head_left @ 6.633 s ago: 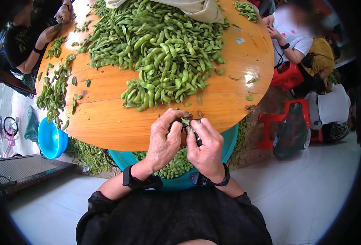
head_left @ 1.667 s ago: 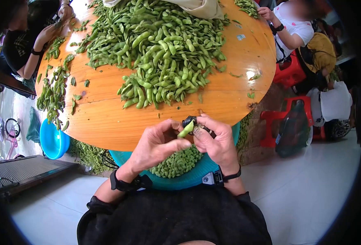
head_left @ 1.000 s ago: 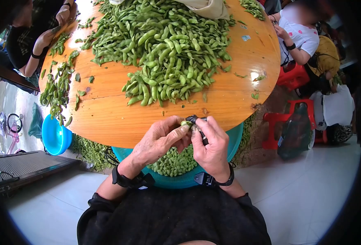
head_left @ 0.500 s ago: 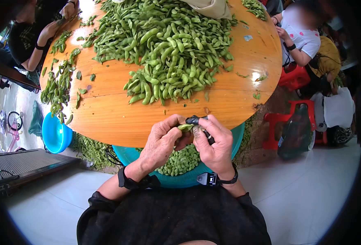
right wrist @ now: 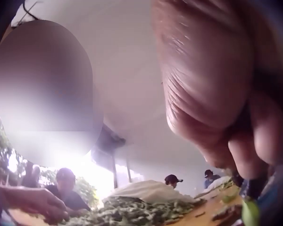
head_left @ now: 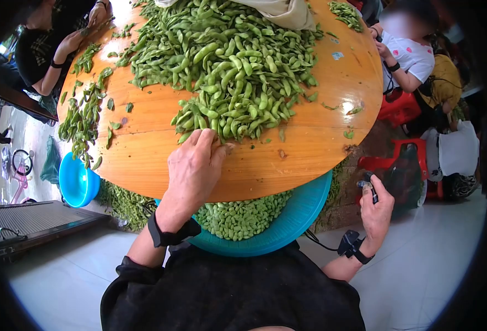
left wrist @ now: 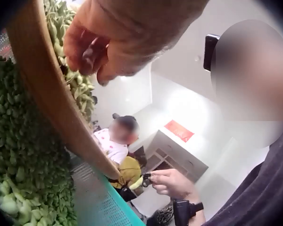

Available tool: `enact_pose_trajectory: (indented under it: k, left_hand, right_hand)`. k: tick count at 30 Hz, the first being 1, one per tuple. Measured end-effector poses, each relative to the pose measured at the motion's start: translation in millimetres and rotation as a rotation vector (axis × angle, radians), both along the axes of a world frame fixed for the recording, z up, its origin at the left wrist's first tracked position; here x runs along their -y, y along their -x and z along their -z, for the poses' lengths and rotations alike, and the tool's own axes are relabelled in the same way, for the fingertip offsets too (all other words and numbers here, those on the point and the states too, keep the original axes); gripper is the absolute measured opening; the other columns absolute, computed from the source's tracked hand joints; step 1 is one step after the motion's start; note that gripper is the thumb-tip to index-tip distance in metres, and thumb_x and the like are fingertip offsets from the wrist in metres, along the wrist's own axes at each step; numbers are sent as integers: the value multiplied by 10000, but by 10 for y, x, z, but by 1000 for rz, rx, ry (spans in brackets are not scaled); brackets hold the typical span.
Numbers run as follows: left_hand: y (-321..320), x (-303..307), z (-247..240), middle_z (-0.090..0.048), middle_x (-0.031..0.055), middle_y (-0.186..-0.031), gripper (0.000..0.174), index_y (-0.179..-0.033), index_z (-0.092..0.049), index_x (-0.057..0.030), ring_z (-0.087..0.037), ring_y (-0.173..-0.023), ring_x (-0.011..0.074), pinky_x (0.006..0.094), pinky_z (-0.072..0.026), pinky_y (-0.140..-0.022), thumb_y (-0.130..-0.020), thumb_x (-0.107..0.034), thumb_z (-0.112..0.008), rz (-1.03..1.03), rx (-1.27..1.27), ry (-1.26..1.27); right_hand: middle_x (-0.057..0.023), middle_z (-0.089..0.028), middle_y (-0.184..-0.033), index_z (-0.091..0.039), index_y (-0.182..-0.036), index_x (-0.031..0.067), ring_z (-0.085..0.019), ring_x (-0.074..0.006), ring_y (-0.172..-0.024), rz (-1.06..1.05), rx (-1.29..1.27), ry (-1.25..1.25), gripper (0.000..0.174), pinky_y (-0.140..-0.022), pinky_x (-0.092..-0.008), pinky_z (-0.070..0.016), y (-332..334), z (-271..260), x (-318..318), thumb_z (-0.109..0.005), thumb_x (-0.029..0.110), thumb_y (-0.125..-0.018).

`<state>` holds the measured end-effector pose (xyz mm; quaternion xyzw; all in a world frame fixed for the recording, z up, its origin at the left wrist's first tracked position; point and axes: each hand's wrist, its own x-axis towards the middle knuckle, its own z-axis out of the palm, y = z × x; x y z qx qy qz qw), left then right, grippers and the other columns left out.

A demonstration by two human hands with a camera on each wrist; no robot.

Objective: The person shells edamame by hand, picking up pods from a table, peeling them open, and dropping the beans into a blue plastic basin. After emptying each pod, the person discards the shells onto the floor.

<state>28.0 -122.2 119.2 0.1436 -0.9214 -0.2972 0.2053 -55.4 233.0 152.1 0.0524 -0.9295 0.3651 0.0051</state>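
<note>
My left hand [head_left: 196,165] is at the near edge of a heap of green soybean pods [head_left: 238,83] on the wooden table. Its bent fingers reach down at the pods, and I cannot tell whether they pinch one. In the left wrist view, the left hand [left wrist: 127,37] shows curled fingers beside the pods. My right hand [head_left: 378,207] is out to the right, off the table, gripping a small dark tool [head_left: 374,193] with a black, rod-like body. The left wrist view shows a pale green pod [left wrist: 138,182] at the right hand's fingertips.
A turquoise basin [head_left: 304,215] of shelled beans [head_left: 243,218] sits below the table edge [head_left: 232,193]. Loose pods [head_left: 83,121] lie at the table's left. Blue basin [head_left: 78,179], red stool [head_left: 386,160] and two seated people flank it. A cloth bag [head_left: 287,14] lies behind the heap.
Both hands worked together on a pod over the basin. Now the left hand has moved forward to the heap, and the right hand has swung far right, still gripping the dark tool.
</note>
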Motion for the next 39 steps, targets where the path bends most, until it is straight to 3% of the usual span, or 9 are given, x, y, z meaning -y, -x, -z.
enact_pose_trajectory:
  k: [5, 8, 10, 18, 21, 23, 27, 34, 39]
  left_hand:
    - [24, 55, 63, -565, 78, -715, 143, -892, -616, 1, -572, -598, 184, 302, -468, -559, -828, -42, -736, -38, -43, 139]
    - [-39, 86, -1, -581, 63, -737, 156, -921, -595, 7, -616, -650, 148, 276, -490, -582, -825, -8, -718, -57, -7, -135]
    - [-81, 62, -8, -640, 108, -810, 174, -924, -576, -8, -661, -646, 201, 313, -518, -580, -807, -6, -705, -49, -92, -306]
    - [-194, -202, 72, -658, 48, -902, 160, -982, -555, 6, -643, -808, 86, 223, -519, -682, -880, 84, -651, 323, -31, -763]
    - [-199, -311, 61, -665, 65, -851, 139, -937, -603, 12, -685, -784, 120, 245, -550, -674, -842, 61, -693, 226, -48, -993]
    - [-190, -335, 85, -669, 62, -860, 144, -946, -615, 10, -686, -786, 121, 246, -552, -680, -839, 58, -698, 249, -76, -874]
    - [-175, -329, 58, -676, 57, -870, 158, -974, -641, 4, -688, -796, 120, 249, -559, -695, -838, 53, -704, 268, -95, -688]
    - [-182, -409, 41, -658, 39, -848, 150, -974, -622, 8, -665, -779, 92, 239, -549, -690, -854, 36, -707, 213, -77, -830]
    - [-186, -383, 39, -649, 50, -818, 218, -1006, -553, -28, -631, -699, 96, 224, -488, -576, -865, 32, -708, 237, -45, -1362]
  right_hand:
    - [-148, -683, -859, -656, -1091, -36, -627, -158, -696, -184, -70, 48, 222, -620, -271, -486, -12, 81, 450, -594, -39, -877]
    - [-128, -688, -849, -667, -1076, -38, -657, -161, -713, -367, 42, 192, 213, -618, -275, -502, -96, -20, 881, -598, -32, -874]
    - [-113, -690, -836, -671, -1080, -41, -644, -137, -685, -457, 132, 340, 217, -598, -255, -491, -170, 33, 1095, -598, -23, -876]
    - [29, -569, -749, -601, -1238, -69, -475, -30, -573, -425, 658, 797, 302, -498, -204, -388, -244, 169, 1552, -571, 41, -959]
    - [33, -529, -729, -582, -1258, -75, -439, -25, -561, -371, 812, 1026, 303, -481, -204, -368, -243, 195, 1538, -557, 42, -979]
    - [28, -499, -718, -566, -1269, -82, -424, -23, -562, -405, 880, 1049, 306, -474, -207, -359, -238, 238, 1499, -549, 48, -991]
    - [25, -491, -700, -577, -1254, -80, -435, -26, -572, -433, 815, 1012, 296, -479, -203, -360, -301, 203, 1530, -554, 48, -987]
    - [2, -494, -819, -594, -1192, -100, -473, -39, -582, -418, 695, 1000, 254, -486, -211, -390, -358, 269, 1566, -562, 28, -975]
    - [-5, -490, -848, -594, -1153, -107, -492, -47, -586, -473, 589, 996, 222, -488, -213, -399, -341, 274, 1538, -577, 5, -962]
